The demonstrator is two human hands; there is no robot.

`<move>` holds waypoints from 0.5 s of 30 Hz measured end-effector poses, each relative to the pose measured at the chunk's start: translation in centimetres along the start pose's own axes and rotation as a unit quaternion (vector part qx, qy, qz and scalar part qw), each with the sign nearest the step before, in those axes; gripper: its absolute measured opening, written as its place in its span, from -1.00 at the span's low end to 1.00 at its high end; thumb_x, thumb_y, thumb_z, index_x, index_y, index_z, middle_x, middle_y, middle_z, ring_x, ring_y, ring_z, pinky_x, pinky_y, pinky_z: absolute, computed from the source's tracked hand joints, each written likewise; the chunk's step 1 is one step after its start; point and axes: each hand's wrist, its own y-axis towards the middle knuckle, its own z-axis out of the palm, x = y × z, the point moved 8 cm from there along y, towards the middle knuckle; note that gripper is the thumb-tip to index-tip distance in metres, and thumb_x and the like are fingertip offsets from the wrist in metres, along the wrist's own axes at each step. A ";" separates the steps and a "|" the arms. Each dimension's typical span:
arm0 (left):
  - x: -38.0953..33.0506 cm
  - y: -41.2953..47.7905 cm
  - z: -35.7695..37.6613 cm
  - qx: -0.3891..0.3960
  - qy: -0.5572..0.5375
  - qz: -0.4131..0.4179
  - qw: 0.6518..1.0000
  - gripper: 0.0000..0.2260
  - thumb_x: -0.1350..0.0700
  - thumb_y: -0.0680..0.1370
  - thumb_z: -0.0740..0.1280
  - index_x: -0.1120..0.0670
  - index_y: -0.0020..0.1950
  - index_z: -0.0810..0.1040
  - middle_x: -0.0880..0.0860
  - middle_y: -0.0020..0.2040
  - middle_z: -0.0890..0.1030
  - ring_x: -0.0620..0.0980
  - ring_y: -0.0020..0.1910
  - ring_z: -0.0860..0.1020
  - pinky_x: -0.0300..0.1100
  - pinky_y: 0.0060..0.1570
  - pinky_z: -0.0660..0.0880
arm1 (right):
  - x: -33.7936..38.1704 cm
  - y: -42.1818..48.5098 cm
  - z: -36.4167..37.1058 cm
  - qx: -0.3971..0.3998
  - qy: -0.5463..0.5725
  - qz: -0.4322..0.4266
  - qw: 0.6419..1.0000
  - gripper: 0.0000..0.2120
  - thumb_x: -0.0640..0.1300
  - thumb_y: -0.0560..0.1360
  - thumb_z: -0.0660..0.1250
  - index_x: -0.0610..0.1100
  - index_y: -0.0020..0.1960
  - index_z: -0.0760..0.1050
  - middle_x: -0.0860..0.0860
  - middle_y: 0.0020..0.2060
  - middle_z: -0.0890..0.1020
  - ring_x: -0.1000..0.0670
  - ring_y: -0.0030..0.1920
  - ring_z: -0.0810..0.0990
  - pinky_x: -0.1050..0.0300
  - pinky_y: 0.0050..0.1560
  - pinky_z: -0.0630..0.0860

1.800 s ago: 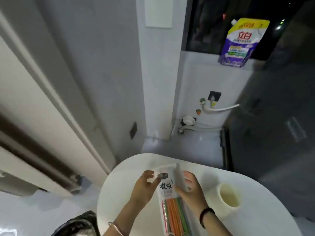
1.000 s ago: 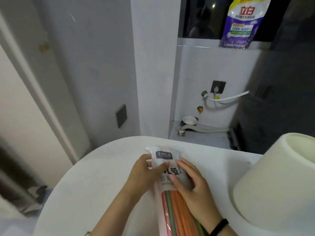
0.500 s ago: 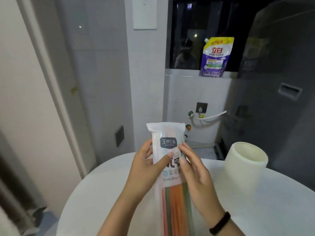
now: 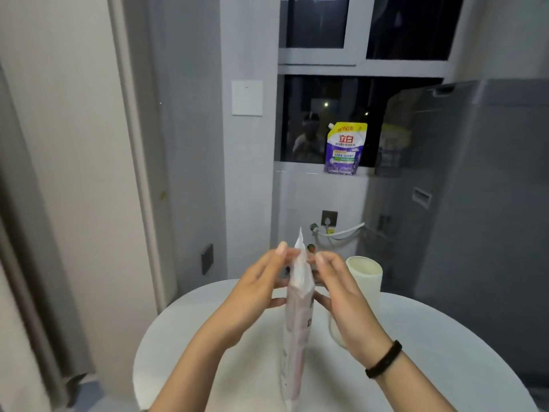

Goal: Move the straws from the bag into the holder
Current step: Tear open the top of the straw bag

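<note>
A tall white plastic bag of straws [image 4: 297,316] stands upright over the round white table [image 4: 430,361], turned edge-on to me, so the coloured straws barely show through. My left hand [image 4: 255,289] pinches its top from the left and my right hand [image 4: 341,292] from the right, thumbs and fingertips on the sealed upper edge. The cream cylindrical holder [image 4: 364,281] stands on the table just behind and to the right of my right hand, its mouth up and nothing visible inside.
A grey appliance [image 4: 475,203] stands at the right beyond the table. A purple detergent pouch [image 4: 344,148] sits on the window sill. A wall with a hose and socket lies behind the table, and a door frame runs along the left.
The bag has turned from facing me to edge-on and stands higher. Both hands have moved up to its top edge. My head has lifted, so more window shows.
</note>
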 end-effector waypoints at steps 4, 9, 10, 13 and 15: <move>0.1 -0.9 0.0 -0.031 -0.010 -0.038 0.999 -0.61 -0.22 0.54 0.20 0.07 0.03 0.58 -0.10 0.01 0.68 -0.12 0.04 0.65 -0.10 0.02 0.63 | 0.7 -1.8 -0.3 0.009 -0.012 0.038 0.999 -0.49 0.19 0.38 0.22 -0.24 0.06 0.46 -0.19 0.08 0.61 -0.09 0.12 0.60 -0.08 0.22 0.50; 0.1 -1.4 1.0 -0.029 0.008 -0.052 0.998 -0.72 -0.17 0.52 0.29 -0.02 -0.28 0.54 0.17 0.02 0.64 -0.10 -0.08 0.64 -0.30 -0.22 0.57 | 1.4 -3.0 -0.2 0.024 -0.013 0.032 0.999 -0.62 -0.03 0.52 0.24 -0.41 -0.01 0.41 -0.14 0.07 0.63 -0.01 0.06 0.64 -0.12 0.26 0.47; 0.2 -1.3 1.1 -0.031 0.011 -0.053 0.998 -0.72 -0.17 0.52 0.30 -0.01 -0.27 0.53 0.18 -0.01 0.63 -0.15 -0.14 0.63 -0.34 -0.24 0.55 | 1.4 -3.1 0.0 0.032 -0.011 0.031 0.999 -0.63 -0.04 0.53 0.23 -0.41 -0.01 0.42 -0.13 0.08 0.63 0.02 0.05 0.65 -0.09 0.26 0.48; 0.0 -1.5 1.0 -0.034 0.019 -0.055 0.998 -0.68 -0.19 0.50 0.31 0.05 -0.22 0.49 0.10 -0.16 0.57 -0.24 -0.25 0.59 -0.38 -0.31 0.52 | 1.5 -3.8 0.6 0.048 -0.011 0.033 0.998 -0.64 -0.03 0.55 0.21 -0.38 0.00 0.45 -0.08 0.10 0.63 0.04 0.08 0.63 -0.04 0.26 0.48; 0.0 -1.7 1.0 -0.039 0.026 -0.055 0.997 -0.66 -0.21 0.49 0.31 0.06 -0.20 0.48 0.03 -0.20 0.54 -0.26 -0.29 0.57 -0.38 -0.32 0.52 | 1.4 -4.1 0.9 0.052 -0.012 0.035 0.998 -0.64 -0.03 0.55 0.20 -0.37 -0.02 0.44 -0.05 0.10 0.63 0.02 0.12 0.61 -0.07 0.29 0.45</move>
